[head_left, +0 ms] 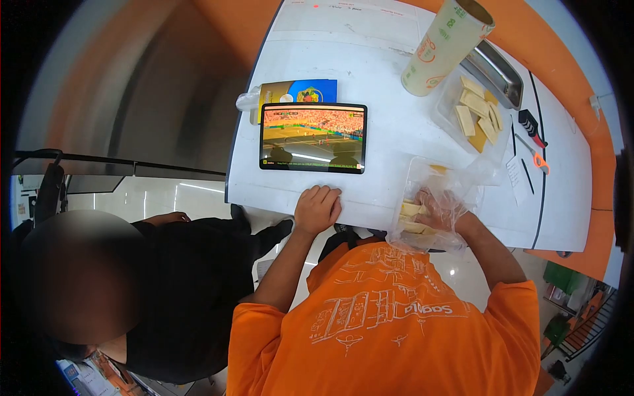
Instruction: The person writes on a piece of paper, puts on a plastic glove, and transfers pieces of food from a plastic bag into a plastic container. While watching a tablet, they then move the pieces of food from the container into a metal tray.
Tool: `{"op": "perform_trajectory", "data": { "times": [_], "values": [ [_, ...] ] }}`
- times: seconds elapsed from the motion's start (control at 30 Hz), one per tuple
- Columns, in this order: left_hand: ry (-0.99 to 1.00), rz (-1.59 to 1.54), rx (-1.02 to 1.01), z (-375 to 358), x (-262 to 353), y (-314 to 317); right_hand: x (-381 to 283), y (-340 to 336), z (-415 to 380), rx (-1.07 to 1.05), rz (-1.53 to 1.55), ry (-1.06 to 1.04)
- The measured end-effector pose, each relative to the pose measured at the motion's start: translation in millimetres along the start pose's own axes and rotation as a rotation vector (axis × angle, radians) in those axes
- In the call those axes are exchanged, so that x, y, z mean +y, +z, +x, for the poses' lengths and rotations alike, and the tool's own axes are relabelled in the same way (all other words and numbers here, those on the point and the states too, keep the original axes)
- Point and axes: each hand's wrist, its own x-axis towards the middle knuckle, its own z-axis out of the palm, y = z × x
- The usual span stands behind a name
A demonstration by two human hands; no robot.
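My left hand (318, 210) rests at the table's front edge, its fingers curled into a loose fist with nothing visible in them. Just above it lies a tablet (313, 138) playing a football match. My right hand (439, 208) reaches into a clear plastic container (411, 177) at the table edge, behind crumpled clear plastic. Pale yellow slices (414, 226) lie in that container beside the hand. The plastic blurs my right fingers, so their grip cannot be made out.
A second clear tray with pale slabs (464, 122) stands further back. Near it are a large wrap roll (442, 49), a metal pan (495, 76), orange-handled scissors (540, 162) and a black-and-red tool (530, 125). Another person in black (185, 284) is at the left.
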Motion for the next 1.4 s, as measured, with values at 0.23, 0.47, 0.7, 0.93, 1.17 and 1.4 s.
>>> {"op": "perform_trajectory", "data": {
  "times": [0.23, 0.47, 0.7, 0.93, 1.17, 1.4],
  "values": [
    [0.005, -0.017, 0.016, 0, -1, -2, 3, 15, -5, 0.11, -0.042, -0.032],
    [-0.042, -0.035, -0.012, 0, 0, -3, -4, -14, -19, 0.158, 0.122, 0.164],
    [-0.721, -0.26, -0.114, 48, 38, -40, -2, -34, -33, 0.04, 0.636, 0.207],
    [-0.558, -0.25, -0.137, 55, 44, -49, 3, -27, -47, 0.033, 1.511, 0.191],
    [-0.427, -1.076, 0.845, 44, 93, -92, 17, -2, -60, -0.042, 2.561, -0.109],
    [-0.664, -2.019, 1.008, 30, 97, -146, 11, -25, -81, 0.316, 2.586, -0.372]
  ]
}}
